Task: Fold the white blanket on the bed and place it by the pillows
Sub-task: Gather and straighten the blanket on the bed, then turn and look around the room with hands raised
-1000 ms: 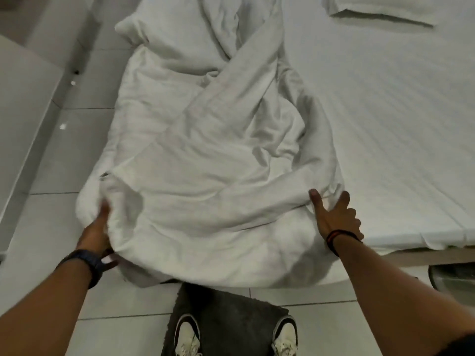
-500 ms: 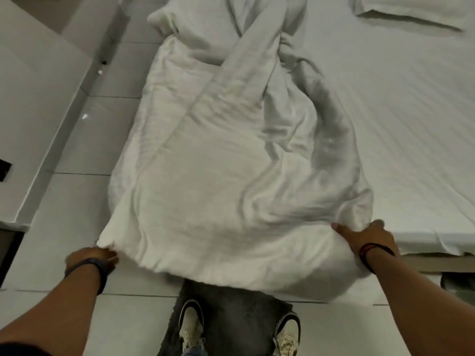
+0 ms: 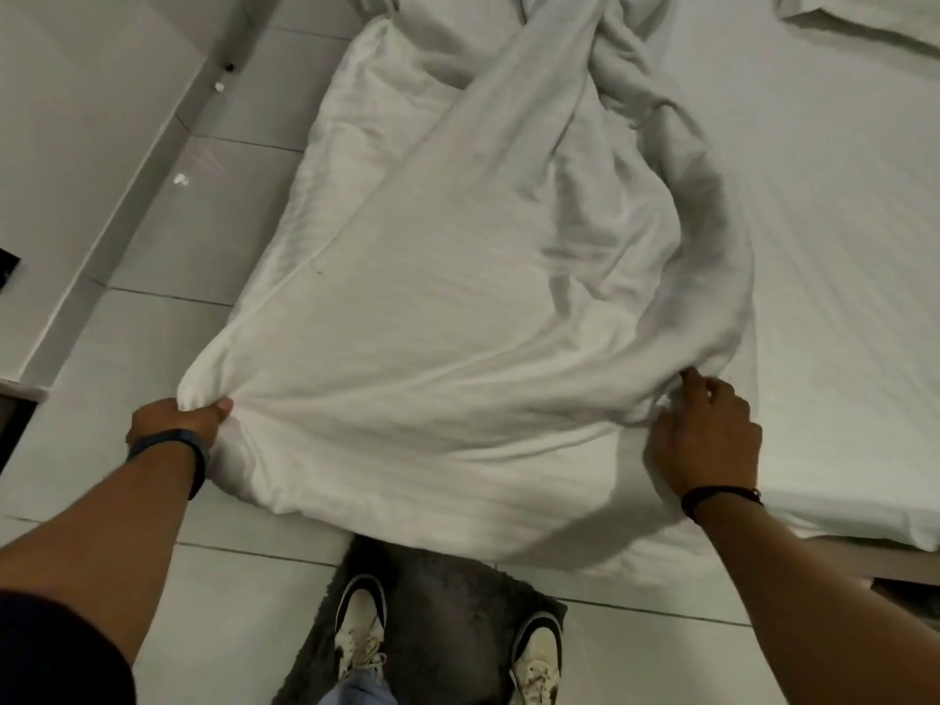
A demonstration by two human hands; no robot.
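The white blanket [image 3: 458,307] lies crumpled lengthwise along the left side of the bed [image 3: 839,246], its near end hanging over the foot edge toward the floor. My left hand [image 3: 173,419] grips the blanket's near left corner, bunched in the fist. On the near right edge my right hand [image 3: 707,440] pinches a fold of the blanket between its fingers. Farther up, the blanket twists into a narrow band. A white pillow [image 3: 864,12] shows at the top right corner of the bed.
I stand on a dark grey mat [image 3: 437,618] at the foot of the bed, white sneakers [image 3: 361,633] visible. Pale floor tiles [image 3: 152,307] run along the left, bounded by a white wall or cabinet [image 3: 76,145]. Small bits of debris lie on the tiles.
The blanket's near end has been drawn toward me and spread wider. My left hand moved out to the left corner and gripped it; my right hand shifted from resting flat to pinching the right edge.
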